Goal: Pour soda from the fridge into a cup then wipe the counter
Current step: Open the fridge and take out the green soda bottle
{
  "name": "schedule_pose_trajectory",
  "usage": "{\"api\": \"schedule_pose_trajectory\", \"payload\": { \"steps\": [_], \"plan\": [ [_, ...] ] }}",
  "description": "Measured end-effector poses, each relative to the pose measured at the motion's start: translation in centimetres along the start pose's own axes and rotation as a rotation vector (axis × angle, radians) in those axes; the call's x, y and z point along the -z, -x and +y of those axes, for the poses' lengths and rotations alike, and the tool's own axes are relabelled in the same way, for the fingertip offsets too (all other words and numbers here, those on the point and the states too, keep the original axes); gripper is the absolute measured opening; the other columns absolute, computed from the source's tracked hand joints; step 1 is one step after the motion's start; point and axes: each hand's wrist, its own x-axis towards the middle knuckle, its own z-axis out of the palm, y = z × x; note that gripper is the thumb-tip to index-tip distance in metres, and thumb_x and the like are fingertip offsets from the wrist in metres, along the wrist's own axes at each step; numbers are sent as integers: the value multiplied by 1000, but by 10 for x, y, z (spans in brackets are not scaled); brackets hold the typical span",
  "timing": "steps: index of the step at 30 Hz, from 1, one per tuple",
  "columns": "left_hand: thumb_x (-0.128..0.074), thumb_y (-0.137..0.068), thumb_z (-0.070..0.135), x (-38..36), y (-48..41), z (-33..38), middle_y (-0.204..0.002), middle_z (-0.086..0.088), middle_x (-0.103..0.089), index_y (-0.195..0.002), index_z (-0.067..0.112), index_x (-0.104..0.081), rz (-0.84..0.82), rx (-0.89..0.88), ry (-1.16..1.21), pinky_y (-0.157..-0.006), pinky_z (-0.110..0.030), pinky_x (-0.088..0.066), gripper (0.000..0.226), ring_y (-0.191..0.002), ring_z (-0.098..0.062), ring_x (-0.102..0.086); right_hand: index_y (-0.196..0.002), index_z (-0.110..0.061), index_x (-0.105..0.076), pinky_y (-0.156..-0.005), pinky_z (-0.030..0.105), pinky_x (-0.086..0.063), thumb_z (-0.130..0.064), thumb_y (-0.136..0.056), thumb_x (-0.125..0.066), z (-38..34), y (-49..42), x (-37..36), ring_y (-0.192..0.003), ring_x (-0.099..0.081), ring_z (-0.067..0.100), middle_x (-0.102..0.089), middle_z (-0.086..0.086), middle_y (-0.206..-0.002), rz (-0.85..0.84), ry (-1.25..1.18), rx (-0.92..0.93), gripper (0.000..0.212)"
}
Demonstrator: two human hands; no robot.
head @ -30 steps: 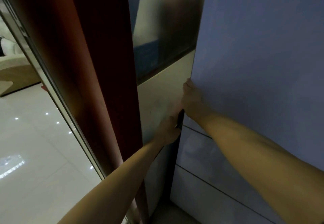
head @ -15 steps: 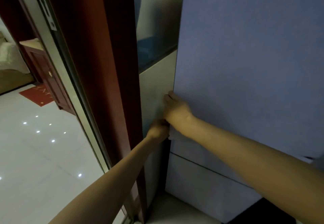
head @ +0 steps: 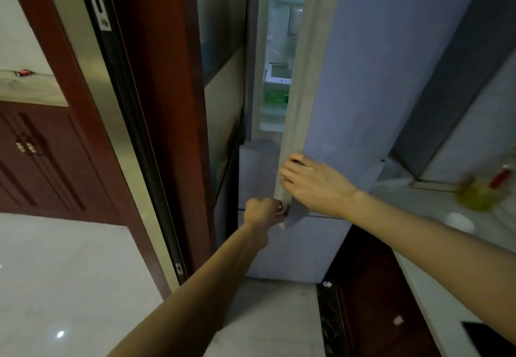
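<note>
change: we see fridge door [head: 349,83] now cracked open at frame centre; was shut.
hands: left hand [head: 264,211] fisted at door's bottom corner, right hand [head: 312,183] fingers curled round its edge.
task: soda not yet reached.

The fridge door [head: 363,77] is pale blue-grey, with a cream-white inner edge. Something green [head: 275,97] shows inside the fridge. The door frame [head: 156,77] is dark red-brown. The floor [head: 55,273] is glossy white. A blurred bottle [head: 477,196] on the white counter [head: 418,217] is yellow.

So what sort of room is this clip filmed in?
Most likely a home kitchen: a fridge door is being pulled ajar onto lit shelves, a pale counter runs along the right, and a wooden door frame stands on the left.
</note>
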Motion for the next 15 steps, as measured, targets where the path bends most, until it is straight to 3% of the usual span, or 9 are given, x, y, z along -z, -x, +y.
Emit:
{"api": "schedule_pose_trajectory", "payload": {
  "steps": [3, 5, 10, 15],
  "plan": [
    [-64, -71, 0, -12, 22, -11, -89, -24, -66, -96, -16, -64, -84, 22, -5, -69, -38, -54, 30, -76, -31, -65, -83, -10, -67, -98, 40, -29, -4, -80, -38, -6, 36, 20, -92, -52, 31, -58, 8, -90, -59, 14, -24, 29],
    [-58, -83, -4, -22, 36, -15, -98, -28, -67, -102, -17, -60, -126, 12, -4, -66, -37, -60, 23, -80, -37, -68, -81, -10, -67, -97, 40, -29, -7, -77, -49, -11, 59, 30, -93, -50, 30, -58, 8, -90, -94, 6, -35, 19],
    [-57, -85, -5, -47, 54, -12, -83, -25, -67, -83, -10, -66, -145, -60, -92, -62, -37, -62, 11, -67, -34, -67, -83, -9, -66, -85, 44, -39, -12, -85, -51, -19, 100, 39, -88, -48, 30, -56, 10, -86, -129, -29, -140, 15],
    [-56, -89, 2, -78, 62, -6, -86, -24, -69, -89, -6, -64, -145, -183, -171, -67, -45, -61, 11, -65, -34, -69, -79, -8, -64, -70, 40, -43, -10, -85, -49, -18, 128, 52, -80, -48, 28, -55, 10, -82, -61, -76, -279, 16]
  ]
}}
